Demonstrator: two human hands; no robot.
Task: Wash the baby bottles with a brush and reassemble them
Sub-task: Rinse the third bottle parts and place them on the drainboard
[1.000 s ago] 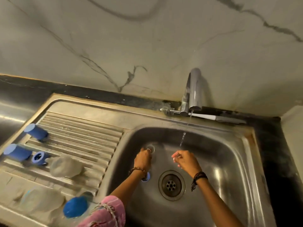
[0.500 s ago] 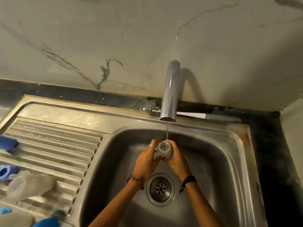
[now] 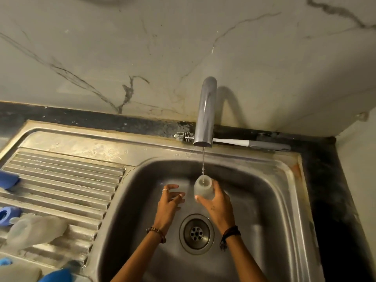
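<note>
The right hand (image 3: 216, 204) grips a clear baby bottle (image 3: 203, 187) over the sink (image 3: 264, 180), thumb across its near side and fingers curled round the far side. The bottle stands above the knuckles, mouth up — directly under the thin stream of water (image 3: 203, 161) falling from the tap (image 3: 205, 112). The left hand (image 3: 167, 202) hovers just beside it, apart from the bottle, fingers spread and loosely bent, holding nothing; a ring shows on one finger. Both wrists carry bracelets. The drain (image 3: 196, 233) sits below, between the forearms. A bottle brush (image 3: 234, 141) lies on the back rim of the sink behind the tap. On the ribbed draining board (image 3: 67, 180) at the left lie another clear bottle (image 3: 34, 231), a blue ring (image 3: 8, 215) touching it, and a blue cap (image 3: 9, 180) — each partly cut off by the frame edge.
</note>
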